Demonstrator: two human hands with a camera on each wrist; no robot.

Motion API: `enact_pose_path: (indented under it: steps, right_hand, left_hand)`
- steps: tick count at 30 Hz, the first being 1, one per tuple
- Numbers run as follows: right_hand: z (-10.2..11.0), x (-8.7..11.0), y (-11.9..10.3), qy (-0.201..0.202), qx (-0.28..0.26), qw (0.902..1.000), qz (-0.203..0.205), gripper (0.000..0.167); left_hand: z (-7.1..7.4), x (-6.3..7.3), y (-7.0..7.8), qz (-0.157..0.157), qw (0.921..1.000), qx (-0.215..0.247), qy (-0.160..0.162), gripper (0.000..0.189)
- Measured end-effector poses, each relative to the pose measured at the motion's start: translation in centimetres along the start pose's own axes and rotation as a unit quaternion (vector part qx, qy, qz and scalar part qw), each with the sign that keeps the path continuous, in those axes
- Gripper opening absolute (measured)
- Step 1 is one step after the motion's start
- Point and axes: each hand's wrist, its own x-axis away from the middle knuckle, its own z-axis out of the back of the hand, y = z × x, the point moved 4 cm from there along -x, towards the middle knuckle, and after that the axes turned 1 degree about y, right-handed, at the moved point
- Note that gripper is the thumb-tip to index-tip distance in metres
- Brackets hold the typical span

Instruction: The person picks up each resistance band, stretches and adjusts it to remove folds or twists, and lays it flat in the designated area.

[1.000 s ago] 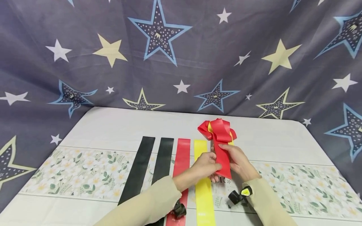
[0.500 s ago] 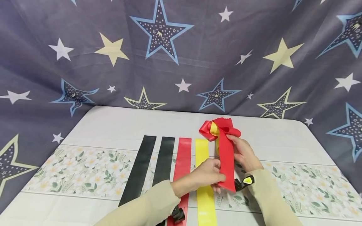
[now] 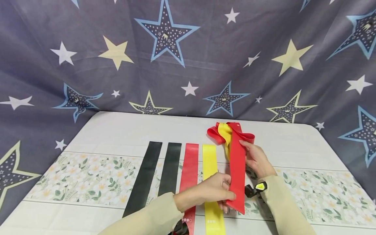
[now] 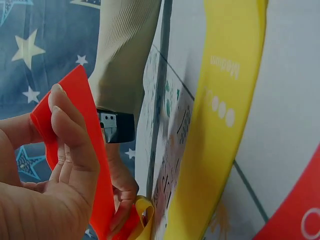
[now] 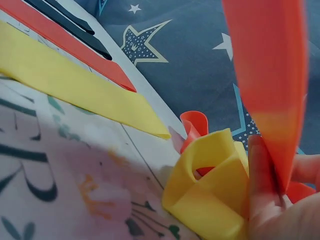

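Observation:
A red resistance band [image 3: 237, 169] stretches toward the near side between my two hands. My left hand [image 3: 214, 189] pinches its near end between thumb and fingers, which the left wrist view shows close up. Farther up, my right hand [image 3: 258, 160] pinches the same band at its right edge, next to a bunched part. Behind it, a crumpled yellow resistance band [image 5: 215, 185] lies tangled with the red loops at the back of the table. Part of the right hand's fingers is hidden behind the red band.
Left of the hands, two black bands [image 3: 144, 173] [image 3: 170, 168], a flat red band [image 3: 189, 166] and a flat yellow band [image 4: 220, 110] marked "Medium" lie side by side. My left forearm crosses over them. A star-patterned cloth [image 3: 188, 65] hangs behind the white table [image 3: 126, 127].
My left hand has drawn the red band's end toward the near edge, so a longer length hangs free of the bunch. My right hand has shifted slightly right; more yellow band shows.

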Motion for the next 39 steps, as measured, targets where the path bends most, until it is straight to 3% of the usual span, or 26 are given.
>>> enact_pose_path:
  steps: [6,10,16,21,29,36,39]
  right_hand:
    - [0.2,0.0,-0.4,-0.004,-0.002,0.9999,0.010,0.020]
    - [0.5,0.0,-1.0,0.003,-0.011,0.9997,0.022,0.021]
    - [0.9,0.1,-1.9,0.024,-0.021,0.9990,0.032,0.020]
    - [1.3,0.4,-2.8,0.036,-0.022,0.9978,0.050,0.021]
    - [2.5,0.7,-3.5,0.056,0.013,0.9962,0.065,0.023]
    - [4.5,1.7,-3.4,0.077,0.129,0.9855,0.079,0.022]
    - [5.3,2.1,-3.2,0.080,0.167,0.9795,0.079,0.009]
  left_hand:
    - [-0.1,0.7,-0.3,0.005,0.9997,0.009,-0.020,0.012]
    - [-0.1,1.4,-0.8,0.011,0.9985,0.015,-0.051,0.017]
    - [1.1,2.6,-1.5,0.025,0.9966,0.009,-0.078,0.021]
    - [2.4,3.3,-1.9,0.050,0.9946,-0.015,-0.089,0.009]
    - [5.0,3.4,-2.5,0.068,0.9935,-0.083,-0.038,0.009]
    - [8.1,3.8,-2.4,0.059,0.9849,-0.162,0.012,0.022]
    - [9.7,3.8,-2.1,0.048,0.9817,-0.180,0.039,0.025]
